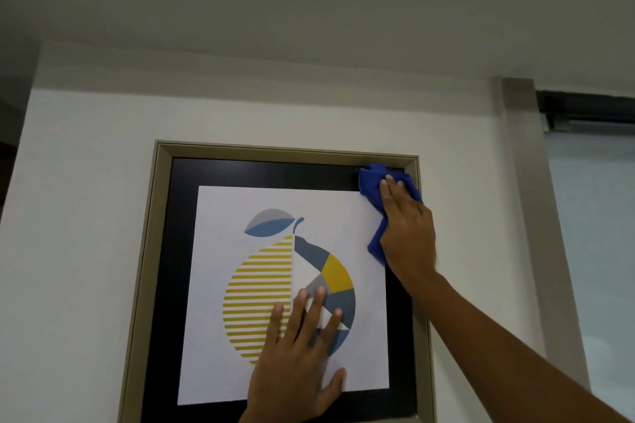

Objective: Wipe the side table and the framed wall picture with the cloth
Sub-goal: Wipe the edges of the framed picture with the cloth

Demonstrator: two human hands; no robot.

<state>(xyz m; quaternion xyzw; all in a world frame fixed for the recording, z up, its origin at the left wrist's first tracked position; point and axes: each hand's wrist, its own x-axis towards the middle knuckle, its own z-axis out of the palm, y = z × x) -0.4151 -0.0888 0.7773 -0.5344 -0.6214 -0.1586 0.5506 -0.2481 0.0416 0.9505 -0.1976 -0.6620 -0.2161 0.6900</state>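
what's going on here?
A person is wiping a framed wall picture. The right hand presses a blue cloth into the picture's upper right corner, over the black mat and the frame's inner edge. The left hand lies flat, fingers spread, on the lower middle of the print, apparently steadying it. The side table is not in view, so its state cannot be told.

Framed wall picture (220, 203): hangs upright on a white wall; beige-gold frame, black mat, white print of a stylised lemon in yellow stripes, blue and grey segments, with a leaf.
Cloth (372, 184): blue, bunched, pressed against the picture's upper right corner, overlapping mat and print edge.
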